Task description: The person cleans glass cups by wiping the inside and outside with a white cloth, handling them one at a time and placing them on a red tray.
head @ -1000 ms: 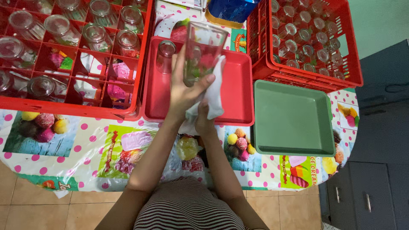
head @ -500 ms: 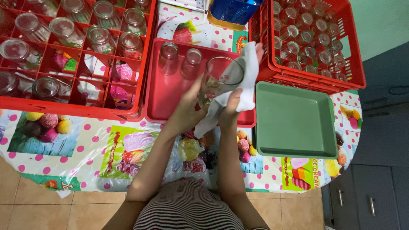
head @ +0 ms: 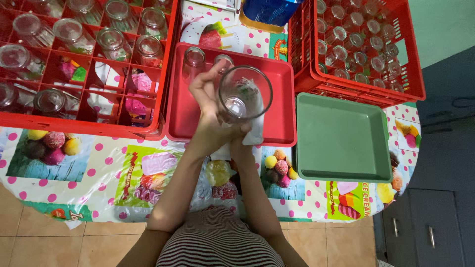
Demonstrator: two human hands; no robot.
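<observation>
My left hand grips a clear drinking glass, its open mouth turned up towards the camera, above the red tray. My right hand is mostly hidden under the glass and holds a white cloth against its underside. Two more clear glasses stand upside down at the far left of the red tray, partly behind my left hand.
A red divided crate with several upturned glasses sits at left, another red crate full of glasses at back right. An empty green tray lies right of the red tray. A blue container stands behind. A colourful tablecloth covers the table.
The glass has turned from tilted sideways to mouth-up facing the camera. The white cloth moved from the glass's right side and rim down under it. My right hand dropped below the glass.
</observation>
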